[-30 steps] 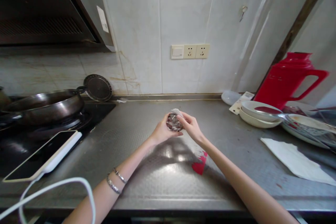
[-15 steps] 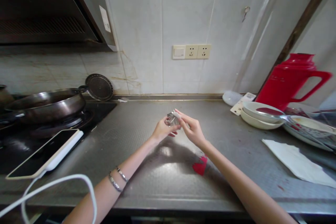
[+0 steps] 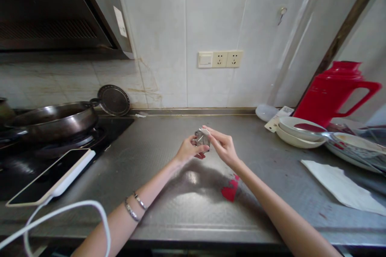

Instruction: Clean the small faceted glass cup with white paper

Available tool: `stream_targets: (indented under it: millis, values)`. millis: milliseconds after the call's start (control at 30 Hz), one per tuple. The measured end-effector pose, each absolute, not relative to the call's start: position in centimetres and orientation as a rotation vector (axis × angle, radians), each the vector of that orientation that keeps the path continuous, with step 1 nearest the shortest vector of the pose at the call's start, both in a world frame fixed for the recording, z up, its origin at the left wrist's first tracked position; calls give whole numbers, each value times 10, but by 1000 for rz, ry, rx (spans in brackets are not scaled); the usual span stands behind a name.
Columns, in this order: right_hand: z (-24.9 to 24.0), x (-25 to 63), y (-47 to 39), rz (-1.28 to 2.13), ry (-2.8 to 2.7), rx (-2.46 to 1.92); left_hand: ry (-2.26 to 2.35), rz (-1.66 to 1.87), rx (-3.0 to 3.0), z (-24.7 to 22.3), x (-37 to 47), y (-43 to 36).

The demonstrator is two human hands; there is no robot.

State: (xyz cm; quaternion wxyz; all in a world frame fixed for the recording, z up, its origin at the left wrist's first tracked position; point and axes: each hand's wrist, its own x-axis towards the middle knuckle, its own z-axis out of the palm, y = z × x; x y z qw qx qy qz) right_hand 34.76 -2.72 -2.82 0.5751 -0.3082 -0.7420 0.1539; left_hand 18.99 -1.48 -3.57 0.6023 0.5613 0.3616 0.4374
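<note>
- Pan [image 3: 57, 123]: on the stove, beyond the phone [image 3: 50, 180].
- Left hand [image 3: 187, 150]: grip curled around a small round piece [image 3: 203, 139], held above the surface [image 3: 169, 128].
- Round piece: between the hands, not set down; its makeup is too small to tell.
- White scrap [image 3: 205, 131]: at the piece's upper edge; handling looks under way, but how much is done or left cannot be told.
- Right hand [image 3: 224, 146]: grip pinching the scrap.
- Red patch [image 3: 229, 191]: on the surface, beside the right forearm.
- Bowls [image 3: 297, 140], flask [image 3: 334, 94], napkin [image 3: 340, 184]: at the right, apart from both hands.
</note>
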Motion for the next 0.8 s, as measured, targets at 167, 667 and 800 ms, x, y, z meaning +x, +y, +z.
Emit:
stream_targets:
  millis: [167,667,800]
  values:
    - [-25,345,-32,323,-1801,-635,846,1016,1336,-35,189,-14]
    - [-29,348,-27,234,-1903,-601,837,1131,1303,-31,187,-11]
    - [-27,349,-25,261,-1841,-685,832,1135,1289,-32,188,-12]
